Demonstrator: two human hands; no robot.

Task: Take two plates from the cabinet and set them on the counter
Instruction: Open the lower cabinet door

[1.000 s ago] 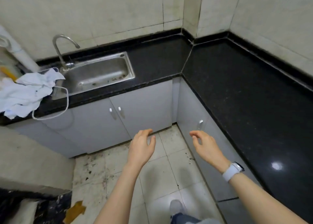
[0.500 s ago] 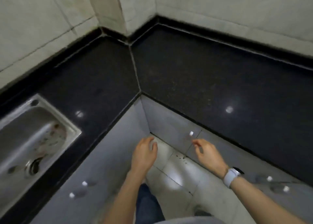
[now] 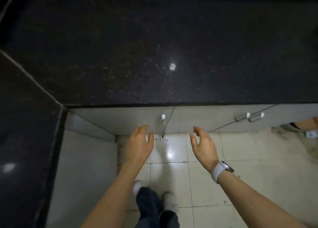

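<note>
Since the last frame we've squared up to the table [image 3: 154,46]; sink gone. Two hands, left [image 3: 140,145] and right [image 3: 203,146], empty, fingers spread, near three shut cabinet doors [image 3: 123,119]. Plates not visible.

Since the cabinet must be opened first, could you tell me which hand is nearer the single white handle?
Left. The left hand is just below-left of the handle; the right hand is farther right.

Dark crumbs [image 3: 161,138], perhaps dirt, dot the pale floor tiles [image 3: 240,158].
</note>
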